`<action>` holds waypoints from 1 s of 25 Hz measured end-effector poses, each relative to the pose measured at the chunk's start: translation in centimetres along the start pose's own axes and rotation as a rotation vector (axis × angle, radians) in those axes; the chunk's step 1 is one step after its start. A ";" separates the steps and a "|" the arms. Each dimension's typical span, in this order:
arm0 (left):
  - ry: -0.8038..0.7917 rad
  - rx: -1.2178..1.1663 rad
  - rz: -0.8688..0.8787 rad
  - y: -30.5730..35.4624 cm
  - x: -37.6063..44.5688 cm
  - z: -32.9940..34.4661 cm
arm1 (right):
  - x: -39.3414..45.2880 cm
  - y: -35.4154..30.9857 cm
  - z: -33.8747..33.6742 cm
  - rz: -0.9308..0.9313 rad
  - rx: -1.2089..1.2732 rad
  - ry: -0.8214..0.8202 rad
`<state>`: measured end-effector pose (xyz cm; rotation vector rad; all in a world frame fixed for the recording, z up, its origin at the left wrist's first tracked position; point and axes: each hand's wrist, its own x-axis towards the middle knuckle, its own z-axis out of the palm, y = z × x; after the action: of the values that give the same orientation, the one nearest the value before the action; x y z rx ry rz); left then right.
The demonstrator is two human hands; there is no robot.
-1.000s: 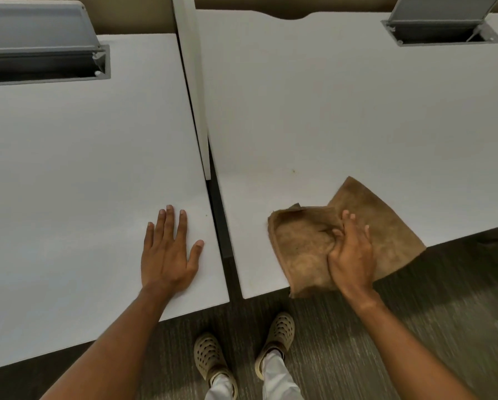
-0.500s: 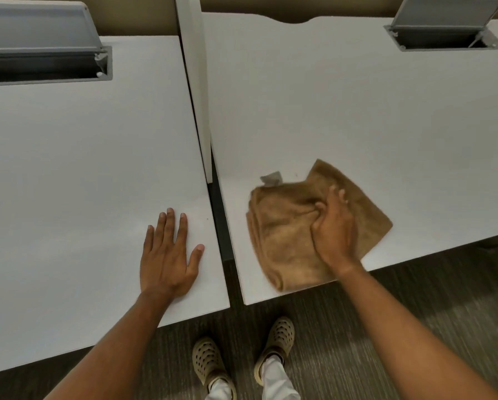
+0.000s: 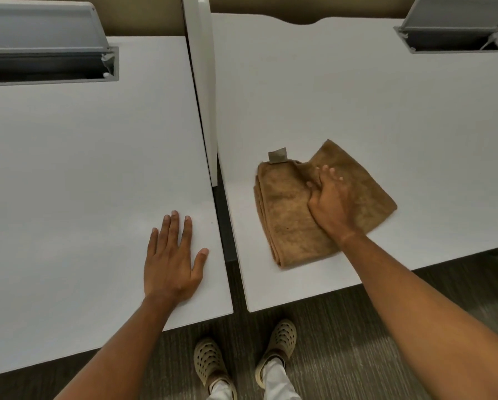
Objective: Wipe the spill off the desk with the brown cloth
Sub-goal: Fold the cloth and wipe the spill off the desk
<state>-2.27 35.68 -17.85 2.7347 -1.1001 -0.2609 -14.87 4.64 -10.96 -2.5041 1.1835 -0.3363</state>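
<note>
The brown cloth point(image 3: 288, 215) lies bunched on the right white desk point(image 3: 357, 116), a grey tag sticking out at its far edge. My right hand point(image 3: 331, 202) presses down on the cloth's middle, fingers spread forward over the fabric. My left hand point(image 3: 171, 261) rests flat on the left white desk point(image 3: 83, 168), fingers straight, holding nothing. No spill shows on the bare desk surface; whatever lies under the cloth is hidden.
A white divider panel point(image 3: 203, 90) stands between the two desks, with a dark gap point(image 3: 227, 226) below it. Open grey cable trays sit at the far left point(image 3: 48, 64) and far right point(image 3: 455, 36). My feet in tan clogs point(image 3: 276, 347) stand on grey carpet.
My right hand has pushed the cloth away from the desk's front edge, forward and left, bunching it. The grey tag came into view. My left hand stayed flat in place.
</note>
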 end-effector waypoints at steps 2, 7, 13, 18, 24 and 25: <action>-0.009 0.015 -0.007 0.0 0.1 0.0 | -0.7 -1.7 0.6 -0.078 0.041 -0.050; -0.005 0.013 -0.010 0.0 -0.1 0.1 | -4.3 -3.0 0.8 -0.516 0.014 -0.268; -0.003 0.010 -0.004 -0.1 -0.1 0.3 | -3.0 -3.8 1.0 -0.182 -0.158 -0.214; 0.008 0.004 -0.006 0.1 -0.3 0.2 | -6.2 -4.3 1.2 -0.310 -0.217 -0.236; 0.000 0.012 -0.008 0.1 0.0 0.2 | -5.0 -5.3 2.8 -0.300 -0.176 -0.178; 0.000 0.014 -0.010 0.1 0.0 0.2 | -5.6 -5.2 2.8 -0.338 -0.168 -0.184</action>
<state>-2.42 35.59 -17.96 2.7530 -1.0921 -0.2550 -13.79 12.65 -11.75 -2.8113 0.7445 -0.0879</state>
